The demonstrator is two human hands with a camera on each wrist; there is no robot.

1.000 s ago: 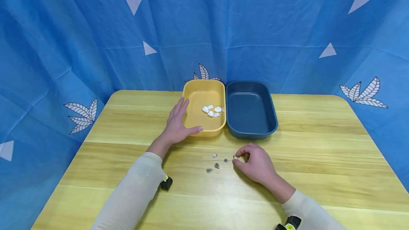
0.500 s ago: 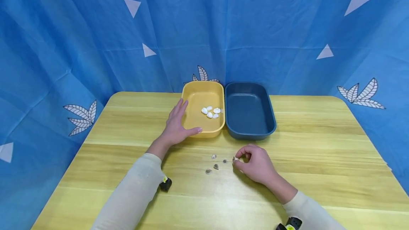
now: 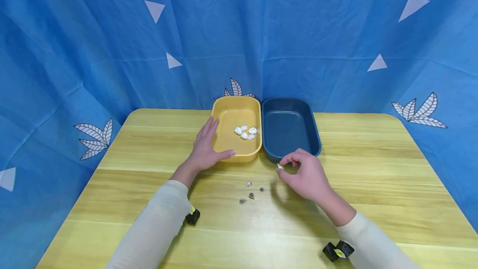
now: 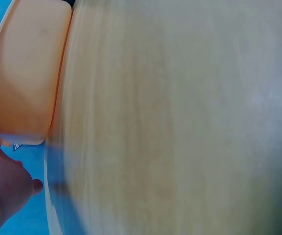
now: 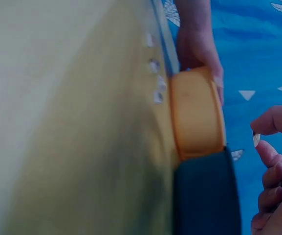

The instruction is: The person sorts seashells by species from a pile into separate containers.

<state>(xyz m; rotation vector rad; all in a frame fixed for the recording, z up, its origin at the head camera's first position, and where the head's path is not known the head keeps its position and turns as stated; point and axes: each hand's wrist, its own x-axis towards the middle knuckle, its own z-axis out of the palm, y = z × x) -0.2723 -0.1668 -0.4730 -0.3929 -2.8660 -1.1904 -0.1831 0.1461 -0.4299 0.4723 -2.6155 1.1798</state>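
My right hand (image 3: pixel 308 175) pinches a small pale shell (image 3: pixel 280 167) between thumb and index finger, raised just in front of the dark blue bin (image 3: pixel 291 136). In the right wrist view the shell (image 5: pixel 256 139) sits at the fingertips. My left hand (image 3: pixel 204 146) rests at the near left corner of the yellow bin (image 3: pixel 228 146), fingers straight along its left side, thumb on the front rim. Several white shells (image 3: pixel 244 135) lie inside that bin. On the table in front are several small greyish shells (image 3: pixel 252 196), left of my right hand.
Both bins stand side by side at the back of the wooden table (image 3: pixel 149 144). A blue curtain (image 3: pixel 209 24) with printed leaves and triangles hangs right behind them. Small black devices (image 3: pixel 193 216) are worn at both wrists.
My right hand has lifted the pinched shell off the table and moved it away from me, toward the blue bin. The left hand stays at the yellow bin.
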